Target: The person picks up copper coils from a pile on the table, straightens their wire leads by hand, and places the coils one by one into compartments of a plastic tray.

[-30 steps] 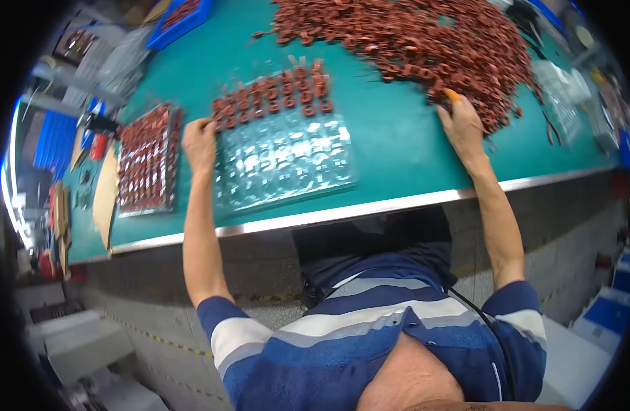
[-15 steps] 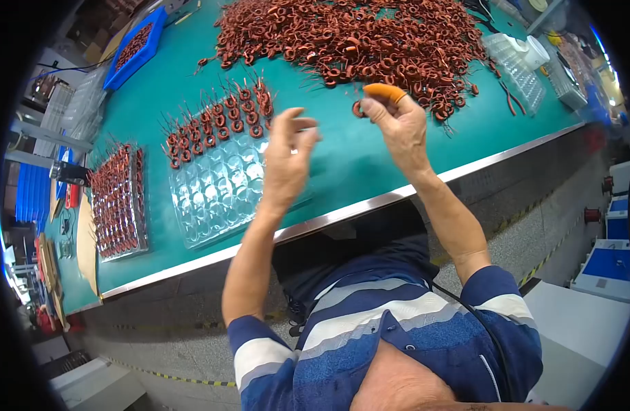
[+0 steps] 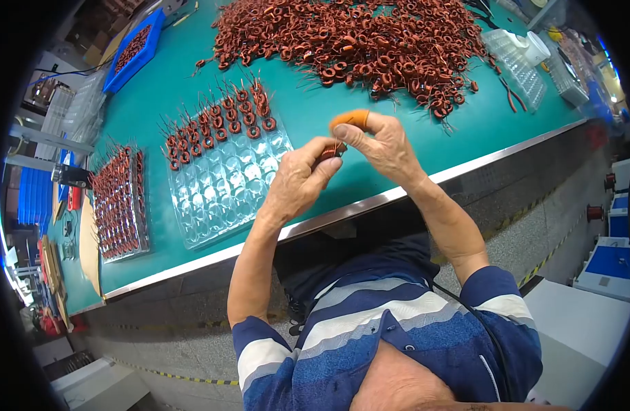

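Green table (image 3: 308,109); copper-red wound coil (image 3: 331,151), partly hidden; left fingers (image 3: 334,163) pinch it, right fingers (image 3: 350,135) closed, hold unclear.

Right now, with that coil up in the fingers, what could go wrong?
The coil could slip; only the left hand's fingers clearly grip it. Its thin lead may bend, with the right hand so close. Upright leads in the tray could snag a passing hand.

The left hand (image 3: 298,179) partly hides the coil (image 3: 331,152); whether the right hand (image 3: 385,147) pinches its wires is too small to tell. The top edge cuts off the heap (image 3: 370,58).
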Demonstrator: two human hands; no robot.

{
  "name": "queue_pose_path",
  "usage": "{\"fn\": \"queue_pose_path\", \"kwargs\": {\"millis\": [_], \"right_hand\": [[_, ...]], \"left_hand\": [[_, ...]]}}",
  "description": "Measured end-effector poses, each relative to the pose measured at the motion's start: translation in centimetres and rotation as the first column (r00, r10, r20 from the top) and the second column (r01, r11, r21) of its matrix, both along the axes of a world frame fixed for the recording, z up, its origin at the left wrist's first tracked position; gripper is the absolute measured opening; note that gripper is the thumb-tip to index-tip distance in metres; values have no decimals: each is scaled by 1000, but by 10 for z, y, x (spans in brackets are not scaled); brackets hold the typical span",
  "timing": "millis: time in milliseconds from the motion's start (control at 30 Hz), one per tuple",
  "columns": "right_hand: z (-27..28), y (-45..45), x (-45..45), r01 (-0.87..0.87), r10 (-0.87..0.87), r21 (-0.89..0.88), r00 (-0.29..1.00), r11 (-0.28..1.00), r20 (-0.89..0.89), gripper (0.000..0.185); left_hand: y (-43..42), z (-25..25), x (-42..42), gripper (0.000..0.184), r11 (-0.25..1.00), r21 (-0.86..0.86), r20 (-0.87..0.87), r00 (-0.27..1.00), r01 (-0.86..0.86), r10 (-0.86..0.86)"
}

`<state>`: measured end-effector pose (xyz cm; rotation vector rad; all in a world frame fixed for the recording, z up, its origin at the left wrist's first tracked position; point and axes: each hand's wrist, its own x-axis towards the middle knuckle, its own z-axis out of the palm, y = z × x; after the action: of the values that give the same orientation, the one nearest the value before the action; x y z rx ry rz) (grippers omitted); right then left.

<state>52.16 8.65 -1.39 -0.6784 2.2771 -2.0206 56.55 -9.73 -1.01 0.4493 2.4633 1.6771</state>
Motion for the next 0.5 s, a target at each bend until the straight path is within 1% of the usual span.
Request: {"fn": "queue_pose_path", "kwargs": {"millis": [33, 133, 167, 233, 267, 367, 433, 467, 500], "right_hand": [[-2, 1, 0, -22, 23, -10, 998, 1000, 54, 28], [0, -1, 6, 11, -10, 14, 1000, 1000, -5, 26], [0, -2, 7, 12, -12, 0, 1000, 1000, 2, 26], [1, -2, 9, 17, -17, -26, 1000, 1000, 13, 25], [3, -2, 10, 26, -26, 1, 999, 1000, -33, 24], [15, -2, 15, 58, -45, 68, 983, 996, -179, 20], [23, -2, 18, 84, -54, 94, 958, 992, -283, 19], [24, -2, 19, 96, -61, 102, 953, 990, -296, 17], [24, -2, 19, 107, -68, 109, 948, 988, -310, 16]], "left_hand": [[-3, -6, 0, 24, 996, 80, 36, 999, 37, -40], [3, -21, 6, 26, 930, 367, 75, 997, 3, -33], [6, -23, 10, 27, 901, 434, 97, 994, -6, -40], [11, -23, 14, 28, 810, 586, 102, 994, -26, -42], [13, -22, 15, 28, 755, 655, 100, 994, -34, -43], [15, -19, 19, 29, 629, 775, 173, 979, -66, -111], [14, -17, 19, 30, 593, 802, 167, 980, -72, -107], [14, -16, 20, 31, 575, 814, 168, 980, -78, -105], [14, -17, 20, 31, 605, 793, 156, 984, -75, -83]]}}
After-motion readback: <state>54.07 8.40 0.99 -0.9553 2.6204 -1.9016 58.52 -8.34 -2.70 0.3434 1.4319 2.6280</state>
